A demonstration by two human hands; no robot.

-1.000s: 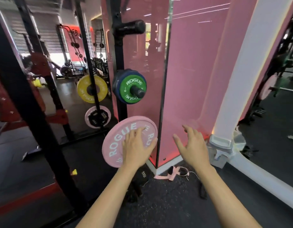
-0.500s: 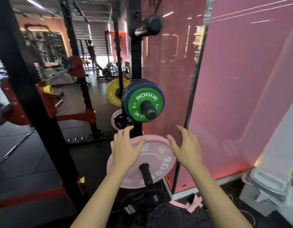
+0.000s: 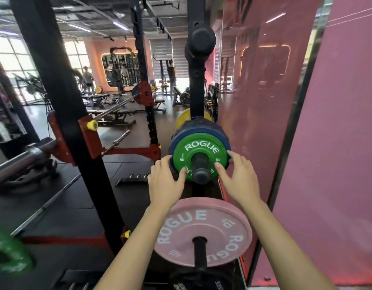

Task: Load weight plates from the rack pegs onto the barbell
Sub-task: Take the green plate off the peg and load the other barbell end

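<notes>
Two hands, left hand (image 3: 167, 181) and right hand (image 3: 238, 176), fingers spread, flank the small green plate (image 3: 198, 150) on its rack peg (image 3: 199, 164), gripping nothing yet; likely light, rigid, smooth-faced, best pinched at opposite rims and slid straight off.

- One green plate (image 3: 199, 155) on the middle peg, with one blue plate (image 3: 199, 130) behind it
- One pink plate (image 3: 204, 231) on the lower peg
- One yellow plate (image 3: 184, 119) farther back
- Two hands: left hand (image 3: 165, 183), right hand (image 3: 239, 176)
</notes>
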